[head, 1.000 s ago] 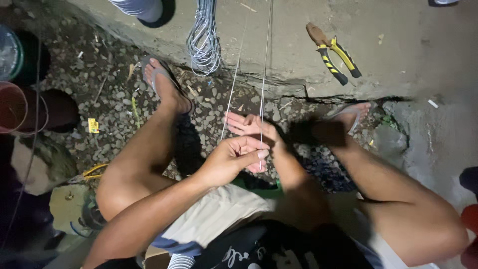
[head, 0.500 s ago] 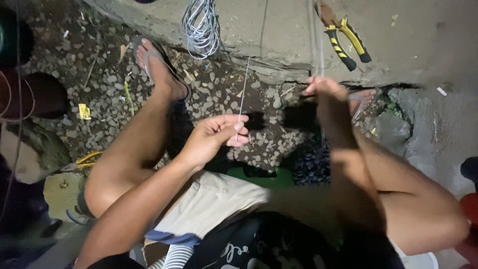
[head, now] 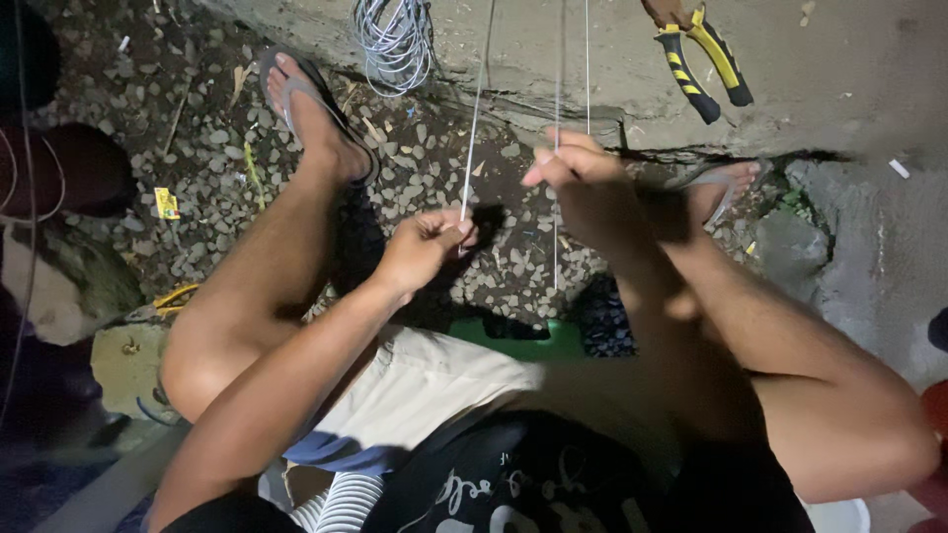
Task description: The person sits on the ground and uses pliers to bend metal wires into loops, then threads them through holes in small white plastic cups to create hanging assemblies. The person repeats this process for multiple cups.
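Left hand (head: 425,247): pinched shut on thin wire strand (head: 474,128), unchanged.
Right hand (head: 583,183): has lifted away from left, fingers closed around second strand (head: 556,109).
Change: hands now apart; strands look taut, separated.
Nearby: wire coil (head: 395,44), pliers (head: 696,54) on concrete ledge (head: 839,79).

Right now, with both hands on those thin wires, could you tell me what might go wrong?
The left hand pinches one thin wire and the right hand grips another wire; both look taut, so one could slip and cut or whip bare fingers. The feet wear only open sandals on loose gravel, so footing may shift. The pliers lie beyond the hands, an awkward reach.
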